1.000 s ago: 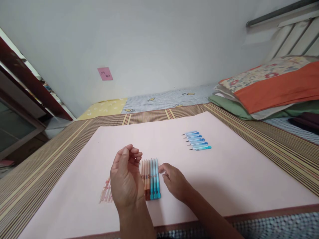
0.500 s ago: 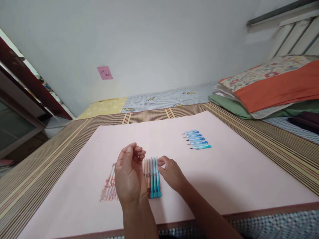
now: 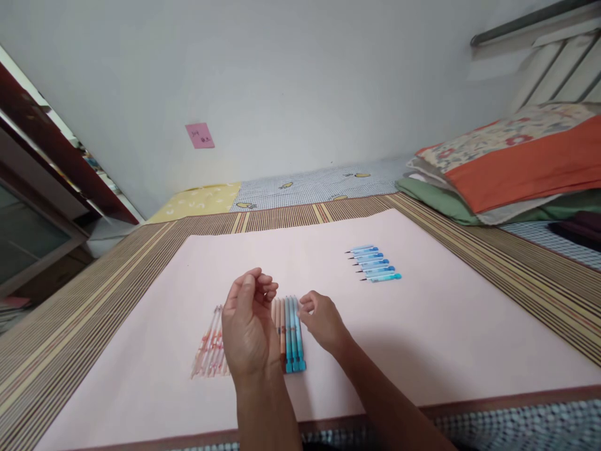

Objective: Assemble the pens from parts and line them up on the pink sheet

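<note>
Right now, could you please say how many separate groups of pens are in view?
3: pinkish pens left of the left hand, brown and turquoise pens between it and the right hand, blue pens farther right. The left hand may hide more.

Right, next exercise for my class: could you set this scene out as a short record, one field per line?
Left hand: fingers loosely curled, nothing visible in it
Right hand: beside the turquoise pens; contact unclear
Left group: pink-patterned pens, partly hidden
Middle group: peach-and-brown pens beside the turquoise ones
Right group: blue pens, dark tips pointing left
Surface: pale pink sheet on a striped mat
Wall: pink note
</note>
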Demonstrator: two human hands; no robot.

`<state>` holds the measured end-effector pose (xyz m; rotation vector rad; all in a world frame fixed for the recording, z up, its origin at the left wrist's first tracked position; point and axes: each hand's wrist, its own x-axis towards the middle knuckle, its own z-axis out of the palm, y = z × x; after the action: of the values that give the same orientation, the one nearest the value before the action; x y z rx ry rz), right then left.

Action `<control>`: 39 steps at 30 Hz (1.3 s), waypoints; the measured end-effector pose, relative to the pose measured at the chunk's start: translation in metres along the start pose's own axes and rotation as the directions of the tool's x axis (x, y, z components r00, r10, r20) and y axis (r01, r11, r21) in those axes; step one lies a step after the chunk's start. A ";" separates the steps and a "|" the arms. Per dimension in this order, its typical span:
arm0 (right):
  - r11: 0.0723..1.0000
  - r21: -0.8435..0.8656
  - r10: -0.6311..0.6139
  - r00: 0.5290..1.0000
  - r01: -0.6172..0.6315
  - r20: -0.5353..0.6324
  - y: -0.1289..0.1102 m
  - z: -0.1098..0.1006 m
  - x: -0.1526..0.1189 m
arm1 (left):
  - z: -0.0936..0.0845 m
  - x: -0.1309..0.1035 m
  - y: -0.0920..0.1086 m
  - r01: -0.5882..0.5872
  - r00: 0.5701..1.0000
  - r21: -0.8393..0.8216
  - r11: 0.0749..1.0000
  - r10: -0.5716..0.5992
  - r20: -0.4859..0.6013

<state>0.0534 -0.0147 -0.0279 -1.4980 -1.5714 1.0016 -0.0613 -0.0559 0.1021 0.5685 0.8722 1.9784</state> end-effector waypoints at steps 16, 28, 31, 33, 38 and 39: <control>0.960 -0.010 -0.276 0.955 0.278 0.108 -0.032 -0.022 -0.050 | 0.005 0.006 -0.044 0.178 0.984 0.040 0.983 -0.178 0.007; 0.893 -0.437 -0.297 0.869 0.106 -0.396 0.051 -0.154 -0.003 | 0.015 -0.003 -0.087 0.404 0.910 0.104 0.909 -0.410 0.052; 0.831 -0.551 -0.334 0.854 0.068 -0.398 0.074 -0.177 0.007 | 0.019 -0.006 -0.092 0.425 0.900 0.104 0.899 -0.432 0.063; 0.804 -0.591 -0.332 0.871 0.061 -0.362 0.081 -0.180 0.008 | 0.021 -0.008 -0.094 0.429 0.896 0.111 0.896 -0.438 0.073; 0.761 -0.647 -0.318 0.898 0.052 -0.302 0.081 -0.177 0.005 | 0.021 -0.009 -0.099 0.437 0.891 0.134 0.889 -0.449 0.070; 0.763 -0.644 -0.325 0.892 0.052 -0.313 0.081 -0.178 0.006 | 0.021 -0.009 -0.099 0.438 0.891 0.135 0.889 -0.449 0.069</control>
<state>0.2480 0.0013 -0.0248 -1.7740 -1.7726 -0.0079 0.0104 -0.0191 0.0400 0.4760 0.9629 1.4794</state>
